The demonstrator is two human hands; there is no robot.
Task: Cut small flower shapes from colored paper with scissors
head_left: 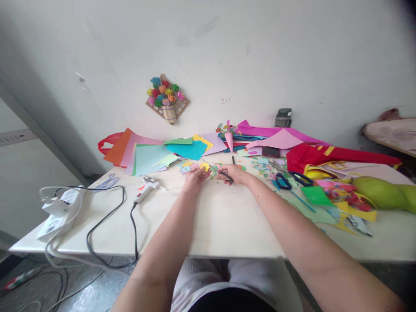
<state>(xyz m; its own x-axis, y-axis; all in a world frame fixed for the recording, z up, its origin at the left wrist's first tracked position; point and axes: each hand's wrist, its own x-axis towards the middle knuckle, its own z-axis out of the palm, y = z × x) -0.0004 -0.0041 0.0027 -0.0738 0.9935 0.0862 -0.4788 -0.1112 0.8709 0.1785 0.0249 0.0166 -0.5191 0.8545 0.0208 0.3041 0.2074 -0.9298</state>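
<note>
Between the fingers of my left hand [196, 177] is a small yellow paper piece [205, 166], its outline partly covered by the fingertips. My right hand [236, 174] is closed round the dark handles of a pair of scissors [226, 175]. The blades point left toward the yellow paper; whether they touch it I cannot tell. Small coloured paper cutouts lie on the table just behind both hands. A pink paper cone with paper flowers [229, 141] stands farther back against the wall.
At left lie a glue gun [146, 190], its black cord and a white power strip [61, 212]. Coloured paper sheets [151, 158] line the back. To the right are larger blue-handled scissors [294, 180], paper scraps, a red cloth [338, 158] and a green object [380, 190]. A flower decoration [167, 97] hangs on the wall.
</note>
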